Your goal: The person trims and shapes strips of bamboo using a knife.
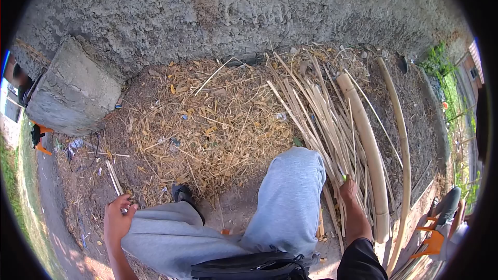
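My left hand [119, 218] is at the lower left beside my grey trouser leg, its fingers curled near the end of some pale strips [113, 177]; whether it grips them is unclear. At the right, my right hand [348, 189] is closed at the edge of a long pile of split bamboo strips [316, 109], with a small bright green bit at its fingertips. What it holds is too small to name. Right of that hand lies a thick bamboo pole [367, 140], and beyond it a thinner curved pole [401, 124].
A rough wall [233, 10] runs along the back. A concrete block [75, 88] stands at the left. Dry leaves and shavings [207, 124] cover the middle ground. Another person's shoe [448, 205] and an orange stool [431, 241] show at the lower right.
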Available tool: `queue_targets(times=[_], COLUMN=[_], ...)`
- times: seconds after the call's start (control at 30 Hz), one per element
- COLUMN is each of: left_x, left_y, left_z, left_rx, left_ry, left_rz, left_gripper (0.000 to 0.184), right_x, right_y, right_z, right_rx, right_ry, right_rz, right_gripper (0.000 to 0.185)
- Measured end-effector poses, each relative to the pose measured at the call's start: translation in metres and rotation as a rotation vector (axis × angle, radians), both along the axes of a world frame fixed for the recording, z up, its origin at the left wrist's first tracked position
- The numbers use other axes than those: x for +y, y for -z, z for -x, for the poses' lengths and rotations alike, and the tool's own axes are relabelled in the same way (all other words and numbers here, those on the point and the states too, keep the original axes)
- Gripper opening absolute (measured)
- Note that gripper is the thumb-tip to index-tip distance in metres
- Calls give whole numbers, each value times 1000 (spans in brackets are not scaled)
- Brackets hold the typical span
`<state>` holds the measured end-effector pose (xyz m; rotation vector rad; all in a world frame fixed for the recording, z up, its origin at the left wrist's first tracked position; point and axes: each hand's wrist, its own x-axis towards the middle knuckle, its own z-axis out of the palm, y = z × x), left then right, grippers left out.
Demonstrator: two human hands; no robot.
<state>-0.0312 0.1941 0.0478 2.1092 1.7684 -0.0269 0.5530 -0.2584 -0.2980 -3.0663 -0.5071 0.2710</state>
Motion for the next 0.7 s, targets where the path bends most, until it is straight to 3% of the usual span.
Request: queue_targets(times=[0.17,0.53,0.7], left_x=[1,3,0], left_y=[6,4,2], left_z=[7,2,3], left_rx=[-36,-21,-14], left_ry=[19,44,42], left_rz=[-17,-53,-80], left_gripper=[41,39,40], right_x=[-13,24,34], right_y=[-8,-130,-155], right_z=[-11,3,11], right_rx=[8,11,10], right_ry=[29,144,109], right_rz=[-37,-35,-64], right_gripper=[33,44,38])
